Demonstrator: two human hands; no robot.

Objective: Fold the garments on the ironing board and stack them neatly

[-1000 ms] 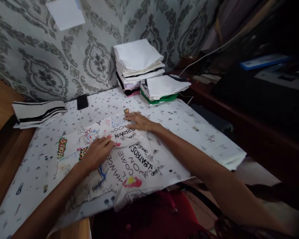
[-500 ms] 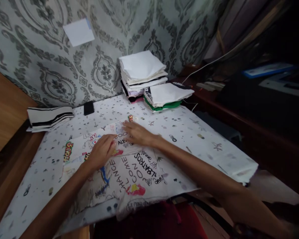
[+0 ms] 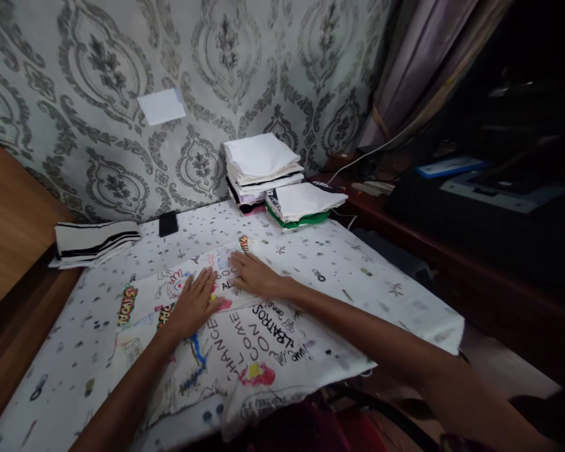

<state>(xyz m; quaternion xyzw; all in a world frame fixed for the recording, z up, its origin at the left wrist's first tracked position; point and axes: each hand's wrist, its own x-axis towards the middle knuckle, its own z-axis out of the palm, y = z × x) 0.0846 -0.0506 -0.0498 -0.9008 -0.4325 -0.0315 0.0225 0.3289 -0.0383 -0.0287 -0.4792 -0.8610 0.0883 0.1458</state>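
Observation:
A white cloth garment (image 3: 207, 351) covered in coloured drawings and handwritten words lies spread on the table before me, its far part folded over. My left hand (image 3: 195, 304) rests flat on the folded part, fingers stretched out. Just to the right, my right hand (image 3: 254, 276) also lies flat on the same part, palm down with the fingers extended. Neither hand grips the cloth. The near edge of the garment reaches the table's front edge and is slightly bunched there.
Folded cloths form a tall stack (image 3: 262, 163) at the back, beside a lower stack (image 3: 306, 202) with a green layer. Further left are a black phone (image 3: 168, 223) and a striped folded cloth (image 3: 97, 242). A patterned white sheet (image 3: 386, 301) covers the table. A cable (image 3: 381, 147) runs at right.
My left hand has flattened and its fingers have spread on the cloth. The right hand stays on nearly the same spot. The camera view has tilted upward and shifted.

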